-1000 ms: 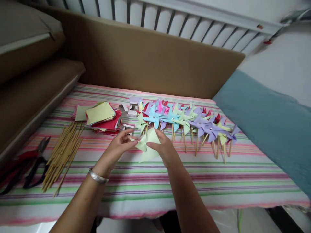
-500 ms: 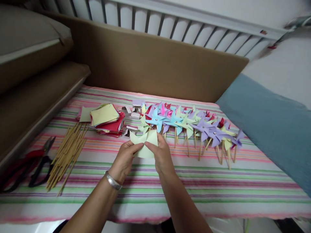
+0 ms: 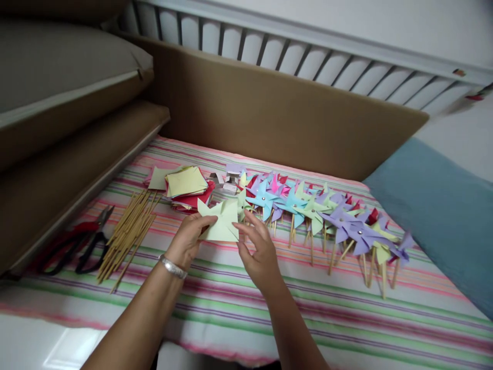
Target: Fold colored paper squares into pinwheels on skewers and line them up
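My left hand (image 3: 189,237) pinches a pale green cut paper square (image 3: 219,222) just above the striped cloth (image 3: 346,303). A silver bracelet (image 3: 172,267) sits on that wrist. My right hand (image 3: 259,247) hovers beside the paper's right edge with fingers spread, fingertips close to it. Behind the paper lies a stack of coloured paper squares (image 3: 185,186). A row of finished paper pinwheels on sticks (image 3: 319,216) stretches to the right.
A bundle of wooden sticks (image 3: 129,231) and red-and-black pliers (image 3: 79,241) lie at the left. Small white bits (image 3: 223,181) sit behind the stack. A brown board (image 3: 277,113) backs the surface, brown cushions (image 3: 57,133) line the left, a blue cushion (image 3: 442,205) the right.
The view has shifted left. My right hand has let go of the green paper and opened beside it; my left hand still holds the sheet, now flatter.
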Demonstrator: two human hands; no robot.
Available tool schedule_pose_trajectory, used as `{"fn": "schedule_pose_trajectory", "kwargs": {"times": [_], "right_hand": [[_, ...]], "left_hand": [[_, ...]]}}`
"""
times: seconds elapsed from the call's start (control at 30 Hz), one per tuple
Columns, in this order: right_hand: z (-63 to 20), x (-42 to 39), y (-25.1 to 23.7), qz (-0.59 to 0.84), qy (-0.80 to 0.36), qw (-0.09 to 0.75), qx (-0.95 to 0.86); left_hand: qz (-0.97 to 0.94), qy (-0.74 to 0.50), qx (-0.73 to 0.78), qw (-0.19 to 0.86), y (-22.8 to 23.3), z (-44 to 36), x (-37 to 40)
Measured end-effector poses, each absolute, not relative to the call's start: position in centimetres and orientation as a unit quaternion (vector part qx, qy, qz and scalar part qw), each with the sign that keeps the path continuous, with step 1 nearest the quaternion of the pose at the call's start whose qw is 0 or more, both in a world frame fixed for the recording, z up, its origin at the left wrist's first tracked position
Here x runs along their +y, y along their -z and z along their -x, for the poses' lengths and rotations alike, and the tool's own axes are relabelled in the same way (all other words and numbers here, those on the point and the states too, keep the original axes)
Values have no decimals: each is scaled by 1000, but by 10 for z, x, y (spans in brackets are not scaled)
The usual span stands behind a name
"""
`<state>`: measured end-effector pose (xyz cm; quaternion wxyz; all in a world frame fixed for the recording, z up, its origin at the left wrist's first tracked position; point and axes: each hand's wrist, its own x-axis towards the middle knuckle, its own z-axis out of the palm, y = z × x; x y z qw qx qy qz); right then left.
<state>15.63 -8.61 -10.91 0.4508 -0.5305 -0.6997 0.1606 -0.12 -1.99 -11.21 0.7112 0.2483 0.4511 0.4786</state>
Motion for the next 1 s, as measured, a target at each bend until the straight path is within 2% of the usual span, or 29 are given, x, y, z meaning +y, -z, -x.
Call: {"fn": "schedule_pose_trajectory", "kwargs": {"times": [0.2, 0.53, 1.0], "right_hand": [[-156, -86, 109, 534, -118, 424, -722], [-158, -80, 110, 590, -267, 478, -593], [-161, -78, 113, 618, -227, 475, -583]], "left_hand": [[-272, -457, 452, 716, 109, 0, -23], [-339, -417, 478, 695, 105, -17, -34], [-381, -371, 446, 720, 112, -24, -37]]}}
